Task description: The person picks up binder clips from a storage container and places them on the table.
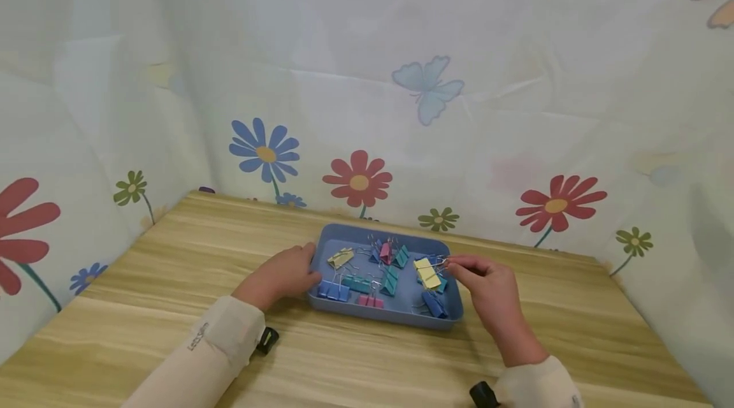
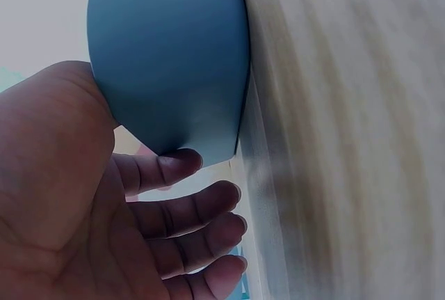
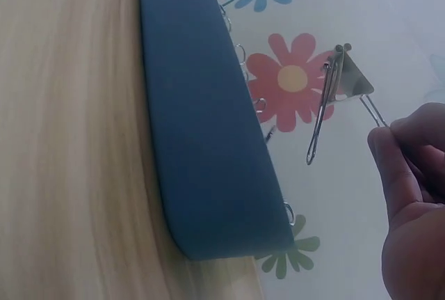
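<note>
A blue tray (image 1: 367, 314) on the table holds several binder clips in yellow, blue, teal and pink. At its left end, my left hand (image 1: 287, 273) grips the wall. The left wrist view shows the index finger (image 2: 179, 166) against the tray's outer side, with the thumb's tip hidden behind the wall. My right hand (image 1: 487, 284) pinches one wire handle of a yellow binder clip (image 1: 427, 273) between thumb and index finger. That clip (image 3: 351, 77) hangs above the tray's rim, its other handle pointing down in the right wrist view.
Inside the tray, a blue clip (image 1: 434, 305) lies at the near right and a pale yellow clip (image 1: 341, 258) at the left. A flower-patterned cloth (image 1: 459, 172) stands behind the wooden table (image 1: 367, 370). A small dark object (image 1: 207, 190) sits at the far left corner.
</note>
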{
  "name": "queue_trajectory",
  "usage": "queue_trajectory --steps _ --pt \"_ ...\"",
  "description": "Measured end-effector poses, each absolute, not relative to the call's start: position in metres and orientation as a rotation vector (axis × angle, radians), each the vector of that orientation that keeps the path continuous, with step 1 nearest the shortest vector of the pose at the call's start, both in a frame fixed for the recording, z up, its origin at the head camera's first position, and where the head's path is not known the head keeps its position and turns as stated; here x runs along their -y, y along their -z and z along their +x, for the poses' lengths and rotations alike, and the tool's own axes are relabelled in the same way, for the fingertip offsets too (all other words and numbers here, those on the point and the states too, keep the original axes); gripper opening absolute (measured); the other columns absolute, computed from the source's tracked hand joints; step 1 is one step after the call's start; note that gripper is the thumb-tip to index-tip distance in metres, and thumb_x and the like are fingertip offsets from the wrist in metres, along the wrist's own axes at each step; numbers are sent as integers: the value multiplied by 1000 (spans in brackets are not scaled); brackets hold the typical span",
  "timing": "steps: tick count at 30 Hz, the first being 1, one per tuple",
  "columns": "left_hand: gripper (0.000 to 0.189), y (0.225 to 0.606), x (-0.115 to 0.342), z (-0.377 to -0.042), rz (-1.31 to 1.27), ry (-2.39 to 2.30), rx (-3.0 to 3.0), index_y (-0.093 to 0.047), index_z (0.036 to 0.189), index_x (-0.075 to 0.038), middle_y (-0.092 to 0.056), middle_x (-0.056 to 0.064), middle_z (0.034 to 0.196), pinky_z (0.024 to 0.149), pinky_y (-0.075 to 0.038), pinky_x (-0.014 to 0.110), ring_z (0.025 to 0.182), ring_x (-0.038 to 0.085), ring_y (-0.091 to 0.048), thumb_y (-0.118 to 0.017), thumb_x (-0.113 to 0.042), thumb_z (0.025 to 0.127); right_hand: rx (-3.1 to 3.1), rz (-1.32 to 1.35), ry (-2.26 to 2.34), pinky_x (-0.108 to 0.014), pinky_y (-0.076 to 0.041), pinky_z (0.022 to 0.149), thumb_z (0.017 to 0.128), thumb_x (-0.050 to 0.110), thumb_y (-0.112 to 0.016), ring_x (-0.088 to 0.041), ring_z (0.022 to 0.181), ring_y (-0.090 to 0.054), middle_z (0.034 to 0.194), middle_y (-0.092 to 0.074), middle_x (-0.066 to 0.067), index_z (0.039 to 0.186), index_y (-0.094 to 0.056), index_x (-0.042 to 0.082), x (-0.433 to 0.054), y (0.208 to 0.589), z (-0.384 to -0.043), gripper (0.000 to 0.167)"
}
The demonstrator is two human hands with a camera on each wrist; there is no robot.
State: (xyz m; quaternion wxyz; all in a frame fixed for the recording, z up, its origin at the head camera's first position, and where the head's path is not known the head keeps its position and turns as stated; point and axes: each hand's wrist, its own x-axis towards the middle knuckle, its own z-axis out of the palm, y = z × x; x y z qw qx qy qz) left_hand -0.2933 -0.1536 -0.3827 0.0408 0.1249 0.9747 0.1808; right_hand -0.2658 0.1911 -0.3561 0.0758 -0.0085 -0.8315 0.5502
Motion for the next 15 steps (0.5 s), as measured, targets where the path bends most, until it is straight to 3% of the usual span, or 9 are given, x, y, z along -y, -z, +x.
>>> queue_trajectory --steps 8,15 --pt "64 385 154 -295 376 -571 -2979 -38 141 8 -55 24 132 107 -40 48 121 33 -54 -58 -28 92 2451 -141 -1512 -15 -49 78 86 41 -70 0 91 -60 100 -70 12 110 -74 12 -211 357 -271 38" --pt "65 384 153 -294 385 -573 -2975 -36 141 10 -53 26 134 107 -39 49 123 35 -53 -58 -27 92 2416 -251 -1420 -16 -48 72 87 40 -70 1 86 -58 95 -71 13 109 -75 12 -226 362 -279 36"
